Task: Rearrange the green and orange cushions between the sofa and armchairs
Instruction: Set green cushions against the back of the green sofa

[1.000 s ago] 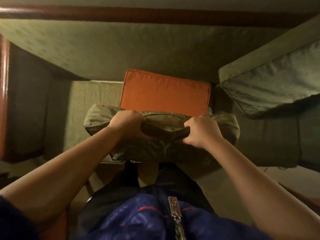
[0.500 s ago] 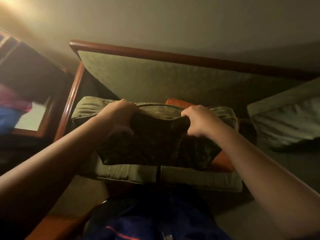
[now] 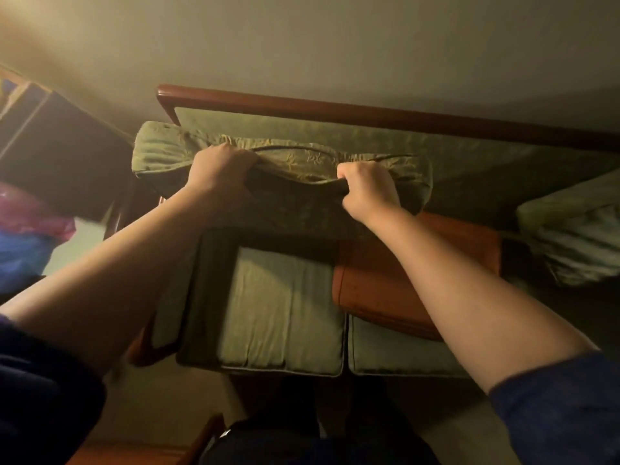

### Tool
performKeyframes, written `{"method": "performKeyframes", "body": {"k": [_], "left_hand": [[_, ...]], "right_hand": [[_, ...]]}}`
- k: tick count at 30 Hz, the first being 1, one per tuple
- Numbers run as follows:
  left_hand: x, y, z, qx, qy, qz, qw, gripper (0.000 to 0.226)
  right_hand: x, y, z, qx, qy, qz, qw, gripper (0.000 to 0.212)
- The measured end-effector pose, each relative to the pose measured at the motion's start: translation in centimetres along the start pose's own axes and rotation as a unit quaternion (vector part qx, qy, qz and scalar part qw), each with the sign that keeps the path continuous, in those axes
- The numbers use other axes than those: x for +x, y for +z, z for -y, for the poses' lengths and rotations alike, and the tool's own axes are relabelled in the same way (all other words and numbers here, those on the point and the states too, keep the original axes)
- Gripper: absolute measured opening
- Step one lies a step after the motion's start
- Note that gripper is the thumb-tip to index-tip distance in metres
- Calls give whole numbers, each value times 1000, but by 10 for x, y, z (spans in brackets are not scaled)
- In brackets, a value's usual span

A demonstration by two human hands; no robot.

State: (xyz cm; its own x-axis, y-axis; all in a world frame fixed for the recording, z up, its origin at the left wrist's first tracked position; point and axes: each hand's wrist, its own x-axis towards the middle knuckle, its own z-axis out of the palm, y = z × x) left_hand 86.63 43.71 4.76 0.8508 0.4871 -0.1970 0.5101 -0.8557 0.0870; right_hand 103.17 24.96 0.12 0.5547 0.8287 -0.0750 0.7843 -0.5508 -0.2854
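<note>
A patterned green cushion (image 3: 295,162) hangs in the air in front of the sofa's backrest (image 3: 469,156), at its left end. My left hand (image 3: 218,171) and my right hand (image 3: 367,189) both grip its top edge. An orange cushion (image 3: 385,286) lies flat on the sofa seat (image 3: 278,307), partly hidden under my right forearm. A second green cushion (image 3: 570,236) leans on the seat at the right edge of the view.
The sofa has a dark wooden frame rail (image 3: 369,109) along the back, against a plain wall. A dark cabinet (image 3: 60,152) stands to the left, with pink and blue items (image 3: 23,236) below it. A wooden edge (image 3: 141,454) shows at the bottom.
Both hands have lifted the green cushion up and back toward the left end of the backrest. The orange cushion, upright a second ago, now lies flat on the seat.
</note>
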Motion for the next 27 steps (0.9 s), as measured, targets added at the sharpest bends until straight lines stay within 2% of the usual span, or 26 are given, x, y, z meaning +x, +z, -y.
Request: {"method": "performKeyframes", "body": {"k": [7,12,18,20,24,25,27], "left_hand": [[58,42,54,2,-25,-8,1000,28],[93,89,82,25,-9,8,1000,26],[134,129,82,32,33,20,999,37],[151,139,80,38,18,16,999,35],[173,153,86,57,-15,-2,998,34],[175,154,85,60,-16,-5,998,38],[173,154,81,68,-14,8,998,52]], "right_hand": [[78,55,8,10,-47,-19,999,27],[109,101,2,26,-41,-18,999,28],[122,130,-25,36,43,61,997,27],[134,132,-32,36,64,74,995,27],[163,138,-28,-28,57,83,995,26],[165,139,-30,-47,45,93,994,25],[166,138,-34,-83,24,123,989,38]]}}
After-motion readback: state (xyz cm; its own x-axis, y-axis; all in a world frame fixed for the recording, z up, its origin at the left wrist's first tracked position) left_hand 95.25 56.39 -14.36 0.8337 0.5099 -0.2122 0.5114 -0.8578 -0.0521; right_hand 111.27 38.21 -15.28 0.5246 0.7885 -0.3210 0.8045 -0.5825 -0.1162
